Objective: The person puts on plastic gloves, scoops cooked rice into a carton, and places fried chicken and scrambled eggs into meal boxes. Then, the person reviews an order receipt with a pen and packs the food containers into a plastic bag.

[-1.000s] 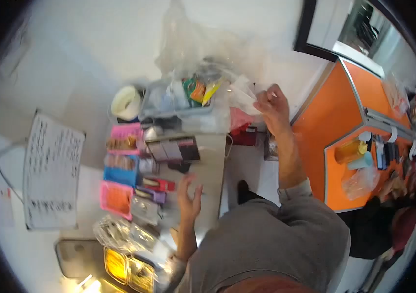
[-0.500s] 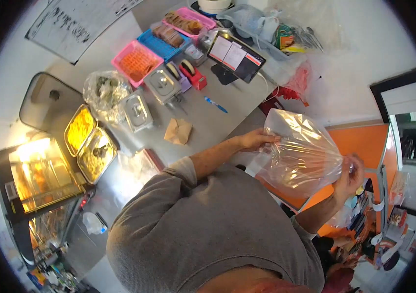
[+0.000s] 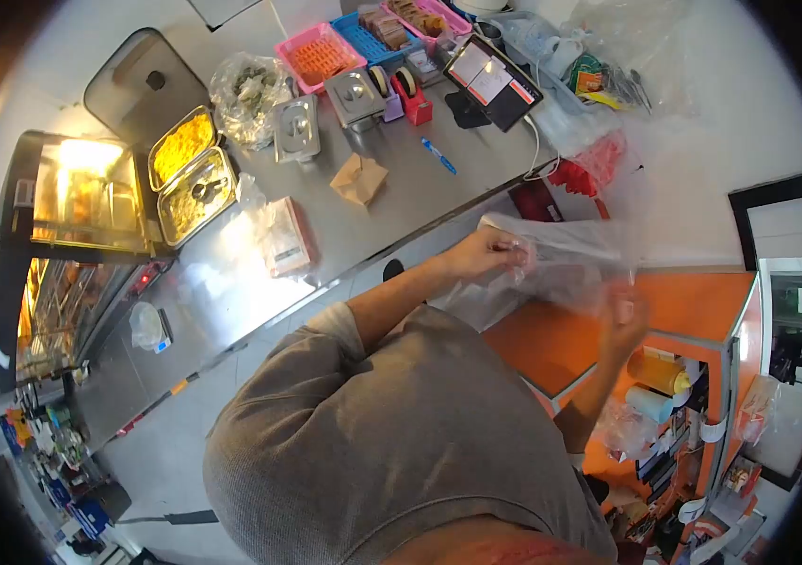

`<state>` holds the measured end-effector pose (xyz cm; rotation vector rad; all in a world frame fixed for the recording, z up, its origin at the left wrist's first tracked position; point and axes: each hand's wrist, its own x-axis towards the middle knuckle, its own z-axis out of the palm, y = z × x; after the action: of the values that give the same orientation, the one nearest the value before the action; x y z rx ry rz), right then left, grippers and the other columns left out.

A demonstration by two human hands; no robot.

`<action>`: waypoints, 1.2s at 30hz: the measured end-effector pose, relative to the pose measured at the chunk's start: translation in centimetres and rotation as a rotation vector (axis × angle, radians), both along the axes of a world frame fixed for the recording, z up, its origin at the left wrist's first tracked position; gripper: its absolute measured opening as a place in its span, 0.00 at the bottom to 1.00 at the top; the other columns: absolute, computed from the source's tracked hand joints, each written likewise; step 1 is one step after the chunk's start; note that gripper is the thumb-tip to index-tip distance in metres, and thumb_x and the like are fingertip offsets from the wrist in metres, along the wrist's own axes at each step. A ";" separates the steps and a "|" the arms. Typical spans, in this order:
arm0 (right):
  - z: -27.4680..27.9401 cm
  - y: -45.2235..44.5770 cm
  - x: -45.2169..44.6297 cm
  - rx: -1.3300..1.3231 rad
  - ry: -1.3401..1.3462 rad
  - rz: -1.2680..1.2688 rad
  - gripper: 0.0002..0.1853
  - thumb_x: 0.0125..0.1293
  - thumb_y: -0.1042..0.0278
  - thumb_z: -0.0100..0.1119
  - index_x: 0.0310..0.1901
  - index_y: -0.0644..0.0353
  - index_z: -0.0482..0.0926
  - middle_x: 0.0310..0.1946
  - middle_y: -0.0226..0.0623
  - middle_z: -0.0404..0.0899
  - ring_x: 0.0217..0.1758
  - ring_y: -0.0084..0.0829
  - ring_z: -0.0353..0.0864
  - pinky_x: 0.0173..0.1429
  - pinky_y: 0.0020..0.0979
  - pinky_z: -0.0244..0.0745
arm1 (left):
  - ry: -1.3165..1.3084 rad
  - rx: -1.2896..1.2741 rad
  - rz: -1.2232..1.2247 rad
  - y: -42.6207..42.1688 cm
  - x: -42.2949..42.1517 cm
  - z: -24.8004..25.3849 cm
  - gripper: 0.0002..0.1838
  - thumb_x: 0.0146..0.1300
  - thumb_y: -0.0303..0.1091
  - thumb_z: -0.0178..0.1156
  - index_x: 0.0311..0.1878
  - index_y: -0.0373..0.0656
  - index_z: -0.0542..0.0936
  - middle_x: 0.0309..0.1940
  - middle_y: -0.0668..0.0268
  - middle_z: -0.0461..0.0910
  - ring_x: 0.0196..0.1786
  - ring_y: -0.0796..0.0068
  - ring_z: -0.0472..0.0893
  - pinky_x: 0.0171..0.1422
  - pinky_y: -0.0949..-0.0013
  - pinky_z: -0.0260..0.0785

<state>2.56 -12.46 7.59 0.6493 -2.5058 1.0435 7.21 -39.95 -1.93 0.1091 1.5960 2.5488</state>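
Note:
A clear plastic bag [image 3: 561, 250] is stretched between my two hands, over the floor and the orange cabinet. My left hand [image 3: 493, 254] has its fingers closed on the bag's near edge. At the bag's other end is my right hand [image 3: 623, 315], smeared by motion, its fingers seemingly round the plastic. On the steel counter [image 3: 401, 202] lie a folded brown paper packet [image 3: 359, 179] and a blue pen [image 3: 438, 156], both left of the bag in view.
A tablet on a stand [image 3: 493, 80], a red tape dispenser [image 3: 413, 94], lidded steel tins [image 3: 356, 98] and a pink basket [image 3: 321, 56] stand on the counter. Two food trays [image 3: 195, 193] and a lit warmer [image 3: 90, 193] are at the left. The orange cabinet [image 3: 542, 344] stands at the right.
A second ago both hands were apart, the right one near the bags; then the clear bag hung between them. Now it is narrower and blurred, and the view has turned towards the counter's left.

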 end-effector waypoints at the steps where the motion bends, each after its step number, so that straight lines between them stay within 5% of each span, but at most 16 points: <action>1: -0.9 -1.8 2.1 -0.178 -0.317 0.077 0.11 0.62 0.65 0.67 0.42 0.62 0.82 0.33 0.34 0.81 0.37 0.24 0.77 0.45 0.28 0.72 | 0.049 -0.091 -0.009 1.2 1.3 0.5 0.10 0.61 0.32 0.65 0.41 0.36 0.82 0.35 0.66 0.83 0.40 0.78 0.81 0.40 0.71 0.75; 2: -1.7 -3.6 4.2 -0.353 -0.639 0.154 0.11 0.62 0.64 0.67 0.39 0.63 0.82 0.29 0.32 0.81 0.33 0.23 0.77 0.42 0.27 0.72 | 0.095 -0.182 -0.018 2.7 2.4 1.5 0.10 0.60 0.32 0.65 0.41 0.37 0.82 0.35 0.66 0.83 0.40 0.77 0.82 0.41 0.70 0.75; 4: -3.2 -5.2 6.4 -0.184 -0.647 0.229 0.09 0.63 0.66 0.65 0.36 0.65 0.81 0.27 0.32 0.81 0.31 0.19 0.76 0.38 0.24 0.70 | 0.204 -0.647 0.013 5.3 3.9 2.3 0.14 0.53 0.34 0.70 0.41 0.39 0.82 0.33 0.63 0.84 0.38 0.76 0.81 0.42 0.66 0.74; 7: -6.2 -3.3 7.0 -0.298 -0.745 0.363 0.08 0.63 0.68 0.64 0.33 0.66 0.81 0.26 0.33 0.82 0.30 0.19 0.76 0.36 0.25 0.70 | 0.272 -0.736 0.149 8.0 6.1 0.9 0.15 0.49 0.33 0.72 0.40 0.40 0.82 0.26 0.62 0.82 0.32 0.75 0.79 0.39 0.66 0.72; 9: -8.6 3.1 4.3 0.265 -0.186 0.146 0.10 0.63 0.69 0.62 0.28 0.65 0.76 0.23 0.35 0.78 0.28 0.20 0.76 0.34 0.26 0.68 | 0.170 -0.569 0.227 4.9 8.0 1.3 0.10 0.50 0.31 0.71 0.28 0.39 0.78 0.16 0.67 0.71 0.25 0.79 0.71 0.32 0.68 0.66; 11: -4.9 7.4 2.8 0.061 -0.276 -0.290 0.14 0.63 0.70 0.61 0.22 0.64 0.71 0.20 0.38 0.77 0.26 0.26 0.77 0.33 0.30 0.69 | 0.080 -0.720 0.397 -1.1 8.7 0.2 0.12 0.51 0.30 0.68 0.20 0.37 0.74 0.15 0.65 0.69 0.23 0.81 0.69 0.29 0.68 0.63; 13: -8.7 10.0 1.3 0.092 -0.376 -0.241 0.11 0.63 0.67 0.62 0.31 0.66 0.74 0.26 0.40 0.79 0.32 0.28 0.79 0.37 0.32 0.72 | 0.032 -0.579 0.573 -1.7 8.0 -5.1 0.17 0.53 0.26 0.65 0.16 0.37 0.67 0.13 0.68 0.61 0.22 0.84 0.62 0.26 0.69 0.56; 16: -9.1 7.5 2.6 0.051 -0.423 -0.080 0.22 0.62 0.64 0.65 0.53 0.66 0.71 0.48 0.49 0.78 0.50 0.33 0.79 0.46 0.36 0.73 | -0.043 -0.426 0.777 -0.4 7.5 -4.5 0.15 0.51 0.20 0.61 0.18 0.40 0.64 0.15 0.75 0.59 0.25 0.87 0.63 0.25 0.71 0.56; 19: -4.5 1.6 7.0 0.147 0.124 0.088 0.31 0.61 0.65 0.65 0.63 0.62 0.63 0.57 0.50 0.72 0.57 0.39 0.75 0.53 0.36 0.72 | 0.191 -0.647 0.765 4.0 8.0 0.8 0.07 0.43 0.18 0.60 0.20 0.38 0.72 0.19 0.65 0.71 0.26 0.76 0.74 0.29 0.69 0.65; 22: -3.6 -1.0 8.8 0.060 0.114 0.146 0.26 0.60 0.67 0.64 0.60 0.62 0.70 0.52 0.49 0.76 0.53 0.43 0.78 0.54 0.37 0.73 | 0.593 -0.843 0.431 8.7 9.5 4.9 0.08 0.45 0.23 0.63 0.33 0.40 0.80 0.34 0.57 0.80 0.33 0.59 0.81 0.37 0.61 0.73; 24: -8.9 1.3 6.4 0.044 -0.141 0.119 0.21 0.60 0.69 0.62 0.55 0.64 0.75 0.49 0.48 0.78 0.52 0.45 0.79 0.55 0.38 0.73 | 0.400 -1.299 0.342 9.8 11.2 5.4 0.13 0.49 0.25 0.61 0.42 0.42 0.79 0.40 0.59 0.79 0.36 0.56 0.81 0.40 0.57 0.73; 27: -9.8 3.4 6.3 -0.212 0.082 -0.147 0.14 0.61 0.74 0.58 0.49 0.64 0.80 0.41 0.47 0.82 0.43 0.44 0.82 0.49 0.38 0.76 | 0.341 -1.868 0.392 6.5 11.9 0.9 0.17 0.57 0.26 0.56 0.51 0.45 0.75 0.45 0.61 0.77 0.43 0.54 0.80 0.44 0.55 0.72; 30: -14.6 6.4 5.0 0.287 -0.563 0.246 0.12 0.64 0.77 0.53 0.49 0.63 0.79 0.41 0.48 0.82 0.42 0.44 0.83 0.47 0.38 0.77 | 0.166 -1.565 0.643 2.8 9.3 -6.3 0.14 0.56 0.26 0.57 0.46 0.46 0.75 0.43 0.60 0.78 0.46 0.58 0.79 0.44 0.57 0.71; 32: -8.3 4.9 5.6 0.139 -0.051 -0.002 0.11 0.62 0.76 0.56 0.46 0.64 0.79 0.42 0.47 0.82 0.46 0.44 0.82 0.51 0.38 0.76 | 0.004 -1.092 0.685 1.5 6.0 -3.1 0.13 0.54 0.26 0.58 0.45 0.47 0.78 0.40 0.59 0.80 0.43 0.58 0.80 0.44 0.58 0.71; 33: -5.3 4.1 5.7 0.065 0.202 -0.123 0.11 0.61 0.76 0.57 0.45 0.64 0.80 0.42 0.47 0.82 0.48 0.44 0.81 0.53 0.39 0.75 | 0.147 -1.140 0.760 1.6 6.6 0.5 0.13 0.54 0.26 0.58 0.44 0.48 0.79 0.39 0.59 0.80 0.43 0.58 0.80 0.43 0.57 0.71; 36: -5.5 5.4 5.5 -0.194 0.154 -0.142 0.10 0.61 0.70 0.60 0.42 0.65 0.78 0.37 0.44 0.80 0.40 0.42 0.78 0.47 0.36 0.75 | 0.560 -1.296 0.823 1.4 11.1 8.2 0.11 0.53 0.27 0.58 0.41 0.48 0.80 0.36 0.59 0.80 0.41 0.56 0.80 0.40 0.54 0.71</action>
<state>8.09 -7.10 2.06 0.4689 -2.2484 1.1215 18.30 -38.58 6.28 0.0138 3.7195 1.2152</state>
